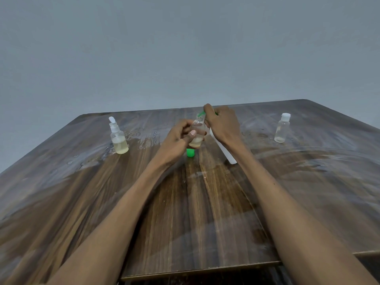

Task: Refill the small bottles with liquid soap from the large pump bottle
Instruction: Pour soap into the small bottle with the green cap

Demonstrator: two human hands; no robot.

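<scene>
Where the wooden counter shows wet smears at far left, a small bottle with its flip cap up stands upright, roughly a third full of pale yellow soap. Puddles and streaks lie around and beside it.

Centre: left hand curled around a small clear bottle, thumb pressed across its front, bottle raised off the counter and uncapped. Pale soap sits in its lower part. Just below it a green cap stands on the counter.

Right hand is clamped on the large white pump bottle, which is tilted, base toward the person and head away. Fingers wrap over the green pump head; its spout pokes out right above the small bottle's open neck. Whether soap is flowing cannot be told.

Far right, well apart from the hands: another small bottle, capped, upright, nearly empty with a thin film at the bottom.
</scene>
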